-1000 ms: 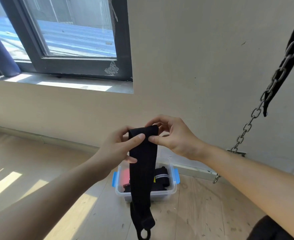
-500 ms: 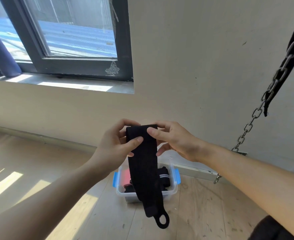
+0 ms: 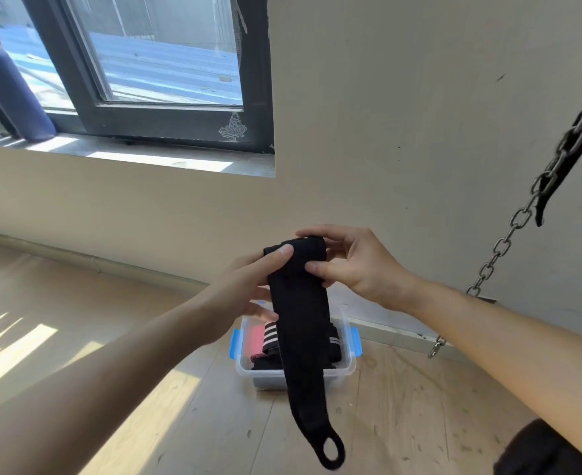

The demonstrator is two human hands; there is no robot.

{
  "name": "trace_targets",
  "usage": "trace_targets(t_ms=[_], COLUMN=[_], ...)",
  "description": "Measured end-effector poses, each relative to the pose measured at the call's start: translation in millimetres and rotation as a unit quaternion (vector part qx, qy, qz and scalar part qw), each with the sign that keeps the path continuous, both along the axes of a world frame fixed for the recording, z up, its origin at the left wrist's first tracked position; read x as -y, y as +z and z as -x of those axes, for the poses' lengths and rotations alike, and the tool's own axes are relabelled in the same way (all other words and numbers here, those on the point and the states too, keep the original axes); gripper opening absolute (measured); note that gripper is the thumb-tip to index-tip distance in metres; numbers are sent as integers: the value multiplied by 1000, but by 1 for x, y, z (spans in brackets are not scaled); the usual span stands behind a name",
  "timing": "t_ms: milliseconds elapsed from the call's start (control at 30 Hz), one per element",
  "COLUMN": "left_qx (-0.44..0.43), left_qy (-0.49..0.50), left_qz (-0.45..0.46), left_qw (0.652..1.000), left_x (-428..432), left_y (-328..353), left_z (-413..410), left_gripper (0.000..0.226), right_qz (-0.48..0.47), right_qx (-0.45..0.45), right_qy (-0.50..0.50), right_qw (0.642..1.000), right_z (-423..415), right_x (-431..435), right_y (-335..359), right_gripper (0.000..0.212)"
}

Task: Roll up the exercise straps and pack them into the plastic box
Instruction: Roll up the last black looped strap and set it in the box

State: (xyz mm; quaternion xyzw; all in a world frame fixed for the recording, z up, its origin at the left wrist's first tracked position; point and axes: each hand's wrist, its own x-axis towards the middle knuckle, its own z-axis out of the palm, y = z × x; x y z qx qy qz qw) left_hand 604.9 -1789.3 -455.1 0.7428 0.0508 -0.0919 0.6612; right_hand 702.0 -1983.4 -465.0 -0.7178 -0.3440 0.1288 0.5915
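Note:
A wide black exercise strap (image 3: 300,323) hangs from both my hands, its top end wound into a small roll and its loop end (image 3: 330,452) dangling low. My left hand (image 3: 245,289) pinches the roll from the left with the thumb on top. My right hand (image 3: 358,265) grips the roll from the right, fingers curled over it. Below on the floor stands the clear plastic box (image 3: 245,368) with blue clips. It holds rolled black straps with white stripes (image 3: 270,337) and something pink.
A metal chain (image 3: 509,241) with a black strap hangs at the right, anchored near the wall base. The wooden floor runs to a beige wall with a dark-framed window (image 3: 166,125) at upper left. A dark garment (image 3: 550,450) shows at bottom right.
The roll at the strap's top has grown and the hanging tail has shortened. The loop end swung to the right. Both hands have turned around the roll.

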Motion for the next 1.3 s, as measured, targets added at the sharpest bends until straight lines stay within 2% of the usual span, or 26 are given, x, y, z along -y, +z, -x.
trace_targets(t_ms=[133,267,400,500,600,733,933,1033,1100,1200,1300], left_qx=[8,28,63,90,122,163,219,199,152,50,-5], left_qy=[26,55,69,53,43,47,66,64,72,40,-15], left_qz=[-11,-28,-44,-44,-51,-53,-82,-87,-76,-44,17], left_qw=[1000,998,995,994,990,984,970,974,983,997,1000], left_x=[1,-2,-9,-10,-8,-6,-5,-5,-5,-9,-10], left_y=[-2,-6,-7,-6,-6,-11,-17,-18,-16,-12,-10], left_z=[-2,-3,-3,-1,0,1,-1,-2,-1,-1,0], left_gripper=[44,33,22,24,28,31,35,45,53,47,48], right_qz=[7,30,56,61,63,57,30,9,-1,-20,-37], right_qx=[75,124,0,-98,-173,-199,-192,-182,-180,-182,-174], right_qy=[-32,-38,7,42,53,49,45,37,37,40,40], right_qw=[997,991,998,992,981,977,980,983,983,982,983], right_z=[1,6,6,8,9,11,12,11,10,8,8], right_x=[-3,-6,-6,-3,-5,-8,-10,-8,-8,-7,-4], right_y=[-6,-6,-1,3,6,4,4,4,4,6,5], right_gripper=[46,49,48,31,50,59,42,32,30,32,33])
